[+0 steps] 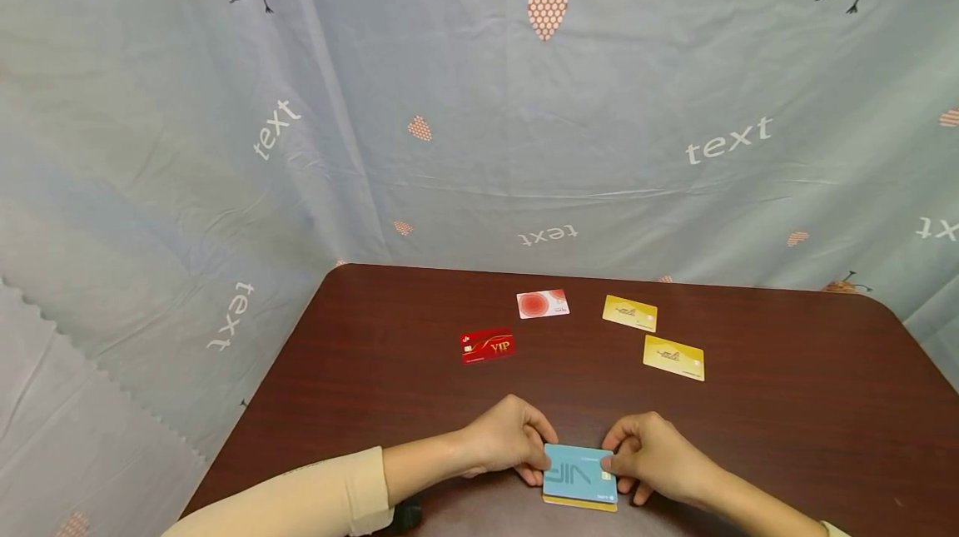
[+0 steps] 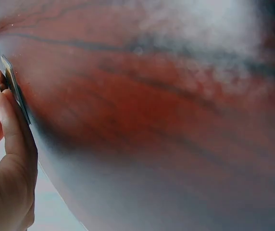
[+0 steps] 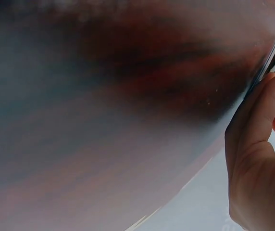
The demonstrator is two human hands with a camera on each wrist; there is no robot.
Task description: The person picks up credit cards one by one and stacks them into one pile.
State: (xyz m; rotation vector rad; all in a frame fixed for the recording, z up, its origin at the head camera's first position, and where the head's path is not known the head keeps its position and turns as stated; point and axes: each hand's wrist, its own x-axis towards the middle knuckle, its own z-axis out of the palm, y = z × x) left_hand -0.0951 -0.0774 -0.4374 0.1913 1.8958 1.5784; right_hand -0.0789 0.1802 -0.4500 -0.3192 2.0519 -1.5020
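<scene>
A light blue card [image 1: 580, 473] with large dark lettering lies over a yellow card [image 1: 580, 503], whose lower edge peeks out. My left hand [image 1: 508, 441] pinches the left side of this small stack between thumb and fingers. On the opposite side, my right hand [image 1: 653, 458] grips the stack's right edge the same way. Seen edge-on in the left wrist view, the stack [image 2: 13, 85] stands between the hands close to the tabletop. The right wrist view has its thin edge [image 3: 268, 60] at the fingertips.
Beyond the hands, a red VIP card [image 1: 488, 345] and a white card with a red circle [image 1: 543, 304] lie on the dark brown table [image 1: 360, 370]. Two yellow cards [image 1: 630, 314] lie to their right. A printed cloth [image 1: 449, 187] hangs behind the table's far edge.
</scene>
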